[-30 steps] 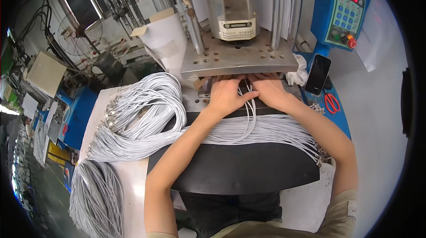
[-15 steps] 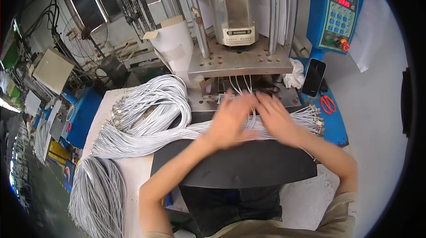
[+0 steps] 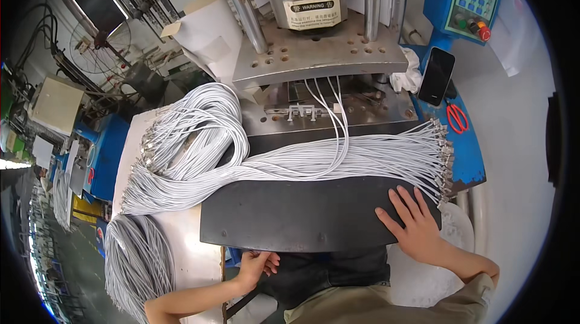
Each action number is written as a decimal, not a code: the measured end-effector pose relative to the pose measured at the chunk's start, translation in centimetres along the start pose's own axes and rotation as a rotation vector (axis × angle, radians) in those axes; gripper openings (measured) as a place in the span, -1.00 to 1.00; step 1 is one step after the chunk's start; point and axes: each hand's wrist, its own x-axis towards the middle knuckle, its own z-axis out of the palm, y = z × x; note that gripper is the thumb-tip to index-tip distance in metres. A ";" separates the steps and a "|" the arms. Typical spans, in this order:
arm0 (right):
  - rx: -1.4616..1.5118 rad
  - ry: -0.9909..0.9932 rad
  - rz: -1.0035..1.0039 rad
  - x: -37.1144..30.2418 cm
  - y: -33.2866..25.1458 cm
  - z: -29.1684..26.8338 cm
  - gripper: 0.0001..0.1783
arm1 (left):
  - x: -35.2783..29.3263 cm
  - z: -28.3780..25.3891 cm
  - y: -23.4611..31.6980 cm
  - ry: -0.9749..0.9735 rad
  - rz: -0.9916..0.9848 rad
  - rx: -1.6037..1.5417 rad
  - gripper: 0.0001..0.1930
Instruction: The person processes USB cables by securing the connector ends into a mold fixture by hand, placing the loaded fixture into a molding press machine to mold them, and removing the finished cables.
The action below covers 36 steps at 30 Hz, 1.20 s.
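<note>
My right hand [image 3: 414, 224] lies with fingers spread on the right end of a black board [image 3: 290, 215], close to the cable ends. At the board's near edge is my left hand [image 3: 257, 269], its fingers curled and thumb up against the edge. Whatever those fingers hold, if anything, is hidden. A thick bundle of white cables [image 3: 302, 164] stretches across behind the board, with metal connectors [image 3: 446, 158] fanned out at its right end. A few cables [image 3: 335, 109] run from the bundle up under the steel plate [image 3: 320, 58] of a press. Neither hand touches them.
Left of the press the bundle loops back in a coil [image 3: 208, 97]. Grey cables [image 3: 138, 257] hang at the lower left. On the right are a phone [image 3: 436, 76], red-handled scissors [image 3: 457, 118], crumpled white paper [image 3: 406, 70] and a blue control box [image 3: 465, 0].
Both hands have left the cables in front of the press. The right came back to the board's right end; the left dropped to its near edge. The view has shifted somewhat.
</note>
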 end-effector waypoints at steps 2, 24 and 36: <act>0.010 0.000 0.004 0.1 0.1 -0.1 -0.15 | 0.0 0.1 -0.1 -0.004 -0.005 -0.005 -0.57; -0.011 -0.041 -0.007 0.0 0.0 0.0 -0.01 | -9.0 6.4 7.3 -0.249 0.983 0.582 -0.67; 0.043 -0.084 0.049 0.6 -1.1 -1.4 0.03 | -13.3 9.4 23.4 -0.347 2.096 -0.012 -0.59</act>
